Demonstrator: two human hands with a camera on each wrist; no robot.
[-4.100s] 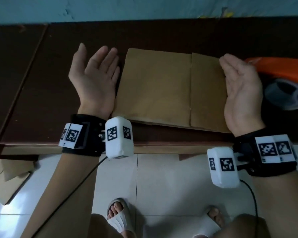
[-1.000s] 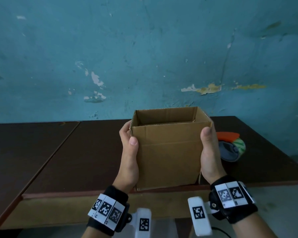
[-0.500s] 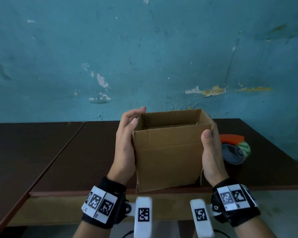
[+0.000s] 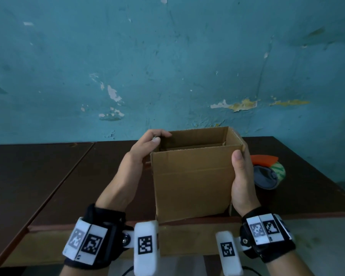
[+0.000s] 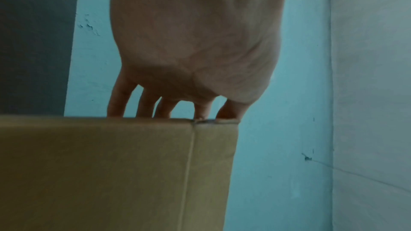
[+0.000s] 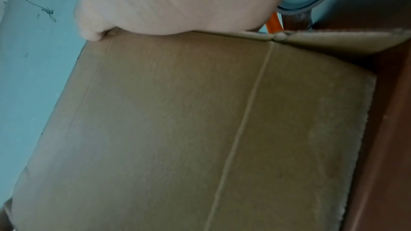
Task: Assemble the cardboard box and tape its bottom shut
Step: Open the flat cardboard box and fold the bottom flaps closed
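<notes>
Box [image 4: 191,182] stands squared-up at the table [image 4: 48,176] edge, left hand [image 4: 139,154] hooking curled fingers [image 4: 157,134] over the top rim, right hand [image 4: 243,176] clasping the side, thumb in front, fingers probably wrapped behind; next, I'd say, fold the flaps shut, then fetch the tape [image 4: 267,172].

A dark brown table [image 4: 48,176] stands against a teal wall [image 4: 167,56] with peeling paint patches.

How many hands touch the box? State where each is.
2. The left hand curls over the top left rim of the cardboard box; the right hand grips its right side.
</notes>
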